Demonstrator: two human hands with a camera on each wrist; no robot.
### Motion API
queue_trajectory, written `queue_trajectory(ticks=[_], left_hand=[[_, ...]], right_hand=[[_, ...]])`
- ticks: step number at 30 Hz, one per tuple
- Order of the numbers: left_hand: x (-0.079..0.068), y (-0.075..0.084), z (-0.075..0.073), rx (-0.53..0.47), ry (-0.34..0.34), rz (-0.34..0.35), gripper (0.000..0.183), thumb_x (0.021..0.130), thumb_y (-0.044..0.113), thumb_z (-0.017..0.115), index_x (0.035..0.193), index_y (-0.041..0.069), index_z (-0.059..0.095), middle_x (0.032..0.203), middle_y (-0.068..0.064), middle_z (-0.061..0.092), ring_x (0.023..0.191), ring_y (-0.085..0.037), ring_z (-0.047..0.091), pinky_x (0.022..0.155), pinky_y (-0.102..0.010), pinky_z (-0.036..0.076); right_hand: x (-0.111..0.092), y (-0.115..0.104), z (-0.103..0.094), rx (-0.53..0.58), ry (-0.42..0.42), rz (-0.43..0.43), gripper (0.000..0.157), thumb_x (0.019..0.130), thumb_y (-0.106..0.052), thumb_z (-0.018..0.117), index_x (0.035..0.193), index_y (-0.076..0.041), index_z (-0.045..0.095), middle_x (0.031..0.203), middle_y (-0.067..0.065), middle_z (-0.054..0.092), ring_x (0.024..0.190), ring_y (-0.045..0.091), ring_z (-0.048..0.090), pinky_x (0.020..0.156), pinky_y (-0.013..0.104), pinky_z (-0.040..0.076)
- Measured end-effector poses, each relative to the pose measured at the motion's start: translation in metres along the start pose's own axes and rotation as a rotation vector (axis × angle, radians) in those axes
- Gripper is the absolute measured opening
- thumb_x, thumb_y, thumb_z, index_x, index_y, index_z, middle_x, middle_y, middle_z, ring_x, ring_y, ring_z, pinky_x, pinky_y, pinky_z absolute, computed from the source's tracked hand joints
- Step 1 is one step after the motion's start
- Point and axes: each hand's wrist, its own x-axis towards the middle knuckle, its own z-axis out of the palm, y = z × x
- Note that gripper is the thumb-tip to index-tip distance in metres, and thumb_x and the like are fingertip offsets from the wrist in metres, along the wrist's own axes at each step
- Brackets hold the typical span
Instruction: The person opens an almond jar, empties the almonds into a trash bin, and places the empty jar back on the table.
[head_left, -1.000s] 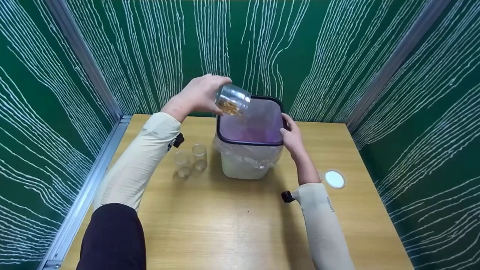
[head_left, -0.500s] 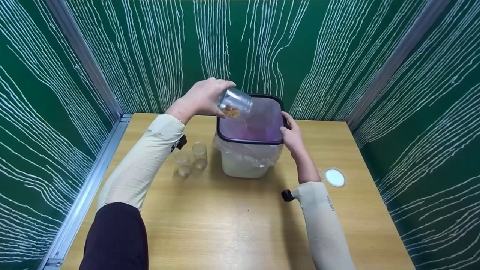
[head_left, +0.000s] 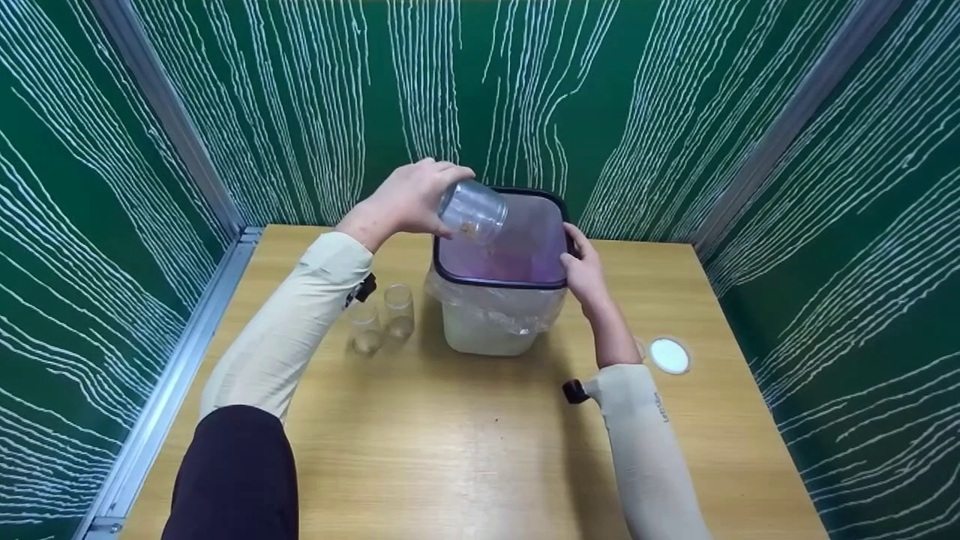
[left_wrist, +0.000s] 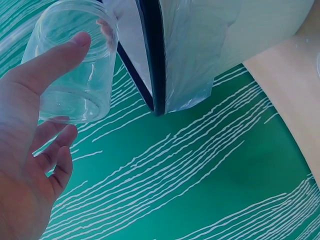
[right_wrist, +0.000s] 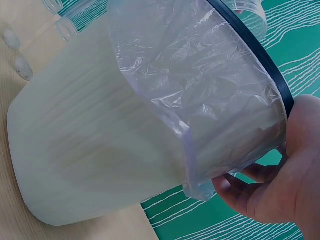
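In the head view my left hand [head_left: 409, 196] grips a clear jar [head_left: 480, 206], tipped mouth-down over the left side of a bin. A few brown bits remain visible inside it. The left wrist view shows the thumb [left_wrist: 62, 57] laid along the jar's side. The white bin [head_left: 487, 334] has a black rim [head_left: 499, 283] and a clear plastic liner [right_wrist: 170, 70] folded over its outside. My right hand [head_left: 586, 274] holds the bin's right rim, thumb on top, fingers partly behind the liner. The bottom of the bin's inside is hidden.
Two clear jars [head_left: 400, 309] stand on the wooden table [head_left: 420, 442] left of the bin. A round white lid [head_left: 670, 355] lies to the right, beside the right forearm. Green walls with white lines [head_left: 525, 90] enclose the table's back and sides.
My left hand has moved slightly right and tipped the jar further down. Most of the brown pieces in the jar have gone out into the bin. My right hand stays on the rim.
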Motion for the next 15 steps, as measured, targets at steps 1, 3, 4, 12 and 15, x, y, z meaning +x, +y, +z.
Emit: queue_trajectory(ticks=[1, 3, 4, 12, 15], left_hand=[[0.0, 0.0, 0.0, 0.004, -0.002, -0.002, 0.089, 0.061, 0.036, 0.089, 0.139, 0.016, 0.05, 0.134, -0.004, 0.055, 0.114, -0.026, 0.05, 0.092, -0.043, 0.045], [0.001, 0.0, 0.002, 0.003, -0.005, -0.002, 0.09, 0.061, 0.036, 0.089, 0.139, 0.016, 0.05, 0.135, -0.005, 0.055, 0.114, -0.026, 0.049, 0.092, -0.043, 0.045], [0.001, 0.0, 0.002, 0.002, -0.007, -0.002, 0.09, 0.061, 0.036, 0.09, 0.139, 0.016, 0.05, 0.135, -0.005, 0.054, 0.114, -0.026, 0.049, 0.092, -0.043, 0.046], [0.002, 0.003, 0.007, 0.015, 0.011, 0.008, 0.089, 0.061, 0.036, 0.09, 0.138, 0.016, 0.05, 0.133, -0.005, 0.055, 0.113, -0.026, 0.049, 0.092, -0.043, 0.045], [0.005, 0.007, 0.01, 0.059, -0.011, 0.028, 0.09, 0.061, 0.036, 0.09, 0.138, 0.016, 0.05, 0.132, -0.005, 0.055, 0.112, -0.027, 0.049, 0.091, -0.044, 0.045]], right_hand=[[0.0, 0.0, 0.0, 0.002, 0.001, -0.003, 0.058, 0.092, 0.005, 0.039, 0.149, -0.007, 0.037, 0.15, 0.017, 0.037, 0.128, 0.022, 0.039, 0.101, 0.034, 0.035], [-0.001, -0.001, 0.001, 0.006, -0.001, -0.004, 0.057, 0.093, 0.004, 0.039, 0.149, -0.007, 0.037, 0.15, 0.016, 0.036, 0.129, 0.022, 0.038, 0.101, 0.034, 0.035], [-0.001, -0.001, 0.001, 0.005, -0.004, -0.002, 0.057, 0.093, 0.004, 0.039, 0.149, -0.008, 0.037, 0.15, 0.016, 0.035, 0.129, 0.022, 0.037, 0.102, 0.035, 0.035], [-0.001, 0.0, 0.002, -0.007, -0.008, 0.014, 0.057, 0.094, 0.002, 0.04, 0.149, -0.008, 0.036, 0.151, 0.016, 0.034, 0.129, 0.022, 0.037, 0.103, 0.035, 0.034], [-0.001, -0.001, 0.001, 0.004, -0.019, 0.03, 0.057, 0.095, 0.003, 0.039, 0.15, -0.009, 0.035, 0.152, 0.015, 0.032, 0.131, 0.022, 0.035, 0.105, 0.036, 0.033]])
